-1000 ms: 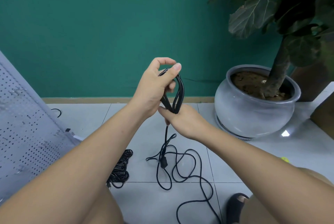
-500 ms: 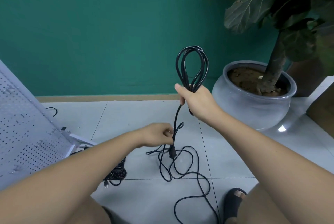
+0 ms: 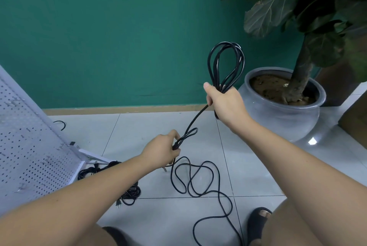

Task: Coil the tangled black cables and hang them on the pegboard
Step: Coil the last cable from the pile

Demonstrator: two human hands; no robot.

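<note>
Cable (image 3: 225, 67) up in the air here, black and gathered into several tall loops that stand above the right hand (image 3: 225, 99). That hand is raised in front of the green wall (image 3: 119, 37), fist closed tight around the base of the loops, thumb up along the side. From under the fist a single strand runs down and to the left, straight into the left hand (image 3: 161, 151).

The left hand sits lower, over the pale tiled floor (image 3: 198, 220), fingers pinched shut on the strand where it doubles into a small narrow loop. The two hands are well apart, the strand drawn between them on a slant.

Below the left hand the rest of this cable drops to the tiles and lies loose there in open, overlapping curls, then trails off toward the bottom edge, passing just beside a foot in a dark sandal (image 3: 258, 224).

On the left, a white pegboard (image 3: 29, 146) leans at a tilt, its foot resting on the floor. Near its lower corner lies a second bundle of black cables (image 3: 129, 192), bunched in a dark heap on the tiles, with a plug end sticking out at the front. How those cables are wound, I cannot tell; a forearm covers part of the heap.

On the right, against the wall, a round grey pot (image 3: 278, 118) holds soil and a big-leafed plant (image 3: 297, 7). The held loops stand just left of the pot's rim.
</note>
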